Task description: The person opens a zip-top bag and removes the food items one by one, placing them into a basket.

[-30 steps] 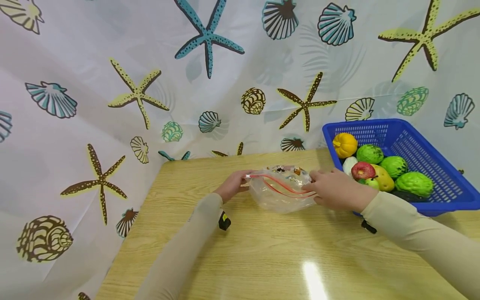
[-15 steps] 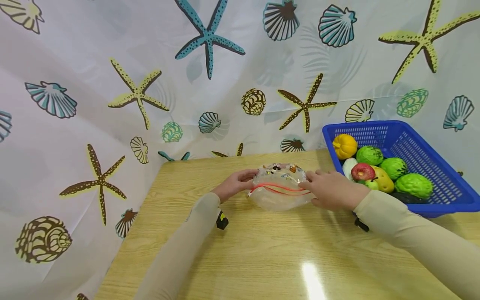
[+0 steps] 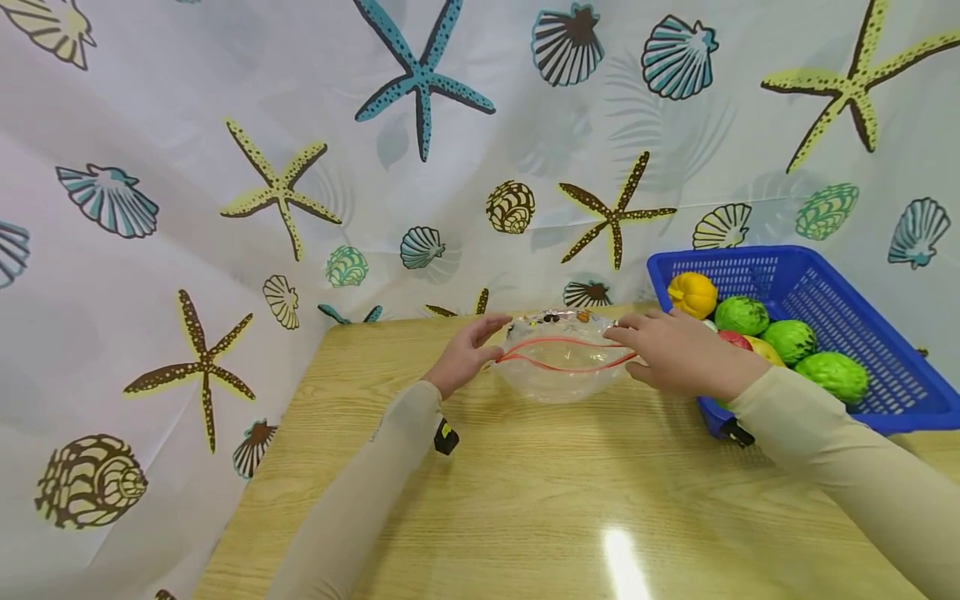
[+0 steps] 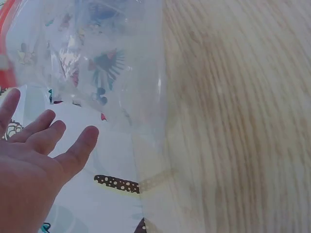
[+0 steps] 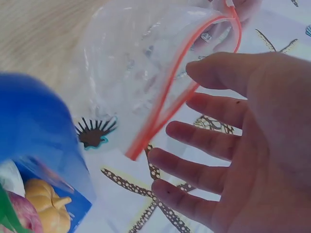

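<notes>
Between my hands on the table stands a clear plastic zip bag (image 3: 562, 387) with a red zip edge and small cartoon prints. Its mouth gapes, the two red strips apart in the middle. My left hand (image 3: 465, 354) is at the left end of the mouth, thumb beside the red edge; the left wrist view shows its fingers (image 4: 77, 150) spread. At the right end is my right hand (image 3: 678, 354). In the right wrist view its fingers (image 5: 194, 172) are extended and apart, with the thumb overlapping the red zip. Neither hand has its fingers curled round the bag.
A blue plastic basket (image 3: 885, 312) stands at the right, close to my right hand. It holds a yellow pumpkin (image 3: 692, 294), green bumpy produce (image 3: 831, 377) and other fruit. A shell-and-starfish curtain (image 3: 450, 183) hangs behind the wooden table (image 3: 525, 500).
The bag's mouth has widened, and the bag sits slightly farther back. My right hand has loosened its hold on the zip edge and spread its fingers; my left hand has spread too.
</notes>
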